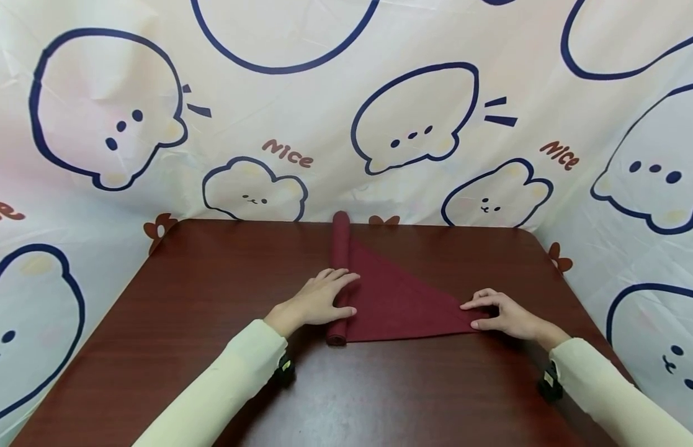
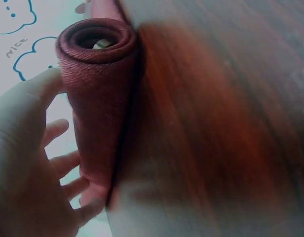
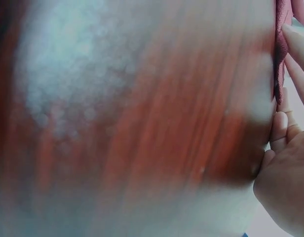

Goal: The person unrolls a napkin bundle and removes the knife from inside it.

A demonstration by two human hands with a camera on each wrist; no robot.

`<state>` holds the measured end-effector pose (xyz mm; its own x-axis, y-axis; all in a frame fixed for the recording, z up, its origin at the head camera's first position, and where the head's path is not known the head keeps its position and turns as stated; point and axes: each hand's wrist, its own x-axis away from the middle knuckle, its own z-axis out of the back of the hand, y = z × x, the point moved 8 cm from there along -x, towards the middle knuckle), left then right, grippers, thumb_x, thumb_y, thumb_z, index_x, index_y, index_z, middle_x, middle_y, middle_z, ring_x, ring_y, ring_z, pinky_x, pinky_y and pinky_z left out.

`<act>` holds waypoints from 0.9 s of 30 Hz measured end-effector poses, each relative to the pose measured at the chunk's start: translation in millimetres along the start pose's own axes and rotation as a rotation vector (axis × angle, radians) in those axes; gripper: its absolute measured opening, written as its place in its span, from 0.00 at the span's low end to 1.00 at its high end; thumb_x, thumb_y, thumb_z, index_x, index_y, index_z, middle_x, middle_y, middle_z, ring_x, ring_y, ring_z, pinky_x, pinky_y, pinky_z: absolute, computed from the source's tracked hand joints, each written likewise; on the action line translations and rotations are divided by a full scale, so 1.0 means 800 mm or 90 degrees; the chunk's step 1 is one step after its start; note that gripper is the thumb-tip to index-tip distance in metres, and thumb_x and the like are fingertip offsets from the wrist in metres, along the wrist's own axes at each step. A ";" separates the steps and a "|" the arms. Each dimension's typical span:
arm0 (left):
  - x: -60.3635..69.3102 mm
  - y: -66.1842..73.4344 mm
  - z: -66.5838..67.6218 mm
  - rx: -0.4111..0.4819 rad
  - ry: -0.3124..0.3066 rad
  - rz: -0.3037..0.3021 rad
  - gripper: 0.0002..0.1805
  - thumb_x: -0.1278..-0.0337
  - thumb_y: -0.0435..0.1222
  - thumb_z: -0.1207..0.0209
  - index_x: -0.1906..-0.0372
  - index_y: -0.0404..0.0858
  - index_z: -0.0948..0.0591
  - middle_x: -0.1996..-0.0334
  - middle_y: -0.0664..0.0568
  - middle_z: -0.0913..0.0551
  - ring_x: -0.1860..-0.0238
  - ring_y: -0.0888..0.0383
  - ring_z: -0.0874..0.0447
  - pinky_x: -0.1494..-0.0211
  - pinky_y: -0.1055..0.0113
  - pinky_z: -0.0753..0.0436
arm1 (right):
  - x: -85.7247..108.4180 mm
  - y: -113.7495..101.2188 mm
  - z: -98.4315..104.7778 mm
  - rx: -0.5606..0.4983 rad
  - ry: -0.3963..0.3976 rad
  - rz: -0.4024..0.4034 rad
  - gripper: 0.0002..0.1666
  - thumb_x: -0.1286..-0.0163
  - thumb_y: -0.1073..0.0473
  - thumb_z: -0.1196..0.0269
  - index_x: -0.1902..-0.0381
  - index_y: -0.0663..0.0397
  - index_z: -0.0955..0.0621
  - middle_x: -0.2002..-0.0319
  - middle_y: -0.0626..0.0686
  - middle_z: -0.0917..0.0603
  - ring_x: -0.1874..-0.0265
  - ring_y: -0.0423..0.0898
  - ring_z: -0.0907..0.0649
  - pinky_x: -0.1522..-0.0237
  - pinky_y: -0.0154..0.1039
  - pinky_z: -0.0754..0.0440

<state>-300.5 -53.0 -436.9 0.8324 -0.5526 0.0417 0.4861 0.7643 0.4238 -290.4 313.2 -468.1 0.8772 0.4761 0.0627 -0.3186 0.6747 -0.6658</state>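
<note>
A dark red cloth [image 1: 404,298] lies on the table, flat on its right side and narrowing to a point there. Its left part is wound into a roll [image 1: 340,245], whose spiral end [image 2: 97,42] faces the left wrist camera. Over the near half of the roll rests my left hand [image 1: 318,300], fingers spread, thumb close to the near end. At the cloth's right-hand point, my right hand [image 1: 508,315] touches the fabric with index finger and thumb apart. In the right wrist view the thumb lies against the cloth's edge [image 3: 280,54].
The brown wooden table [image 1: 223,267] has rounded far corners. A pale curtain [image 1: 335,112] with cartoon bears hangs behind it and along both sides. Dark devices are strapped at the left wrist [image 1: 285,367] and right wrist [image 1: 549,383].
</note>
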 end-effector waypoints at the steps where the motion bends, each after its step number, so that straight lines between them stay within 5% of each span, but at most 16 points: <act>1: 0.000 -0.001 -0.002 -0.006 -0.005 0.006 0.39 0.37 0.54 0.38 0.23 0.51 0.35 0.22 0.45 0.38 0.23 0.40 0.43 0.28 0.36 0.35 | -0.001 0.001 0.001 -0.001 0.001 -0.002 0.20 0.35 0.53 0.29 0.45 0.46 0.13 0.46 0.54 0.24 0.46 0.40 0.31 0.43 0.56 0.29; 8: 0.006 -0.011 -0.005 -0.027 -0.021 0.032 0.38 0.37 0.57 0.39 0.24 0.54 0.33 0.21 0.47 0.40 0.22 0.41 0.44 0.27 0.37 0.35 | -0.005 -0.002 0.005 0.001 -0.001 -0.003 0.20 0.36 0.54 0.29 0.45 0.45 0.13 0.45 0.54 0.24 0.46 0.38 0.31 0.42 0.57 0.29; 27: 0.017 -0.025 -0.007 -0.016 -0.011 0.042 0.33 0.37 0.59 0.41 0.30 0.52 0.26 0.21 0.48 0.40 0.23 0.41 0.42 0.29 0.36 0.34 | -0.003 0.009 0.000 -0.002 -0.008 -0.023 0.20 0.36 0.53 0.28 0.45 0.44 0.13 0.43 0.58 0.24 0.42 0.54 0.31 0.41 0.64 0.30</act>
<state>-297.6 -73.7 -449.6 0.8585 -0.5060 0.0839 0.4369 0.8071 0.3970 -294.7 316.8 -472.8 0.8834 0.4585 0.0970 -0.2849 0.6898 -0.6656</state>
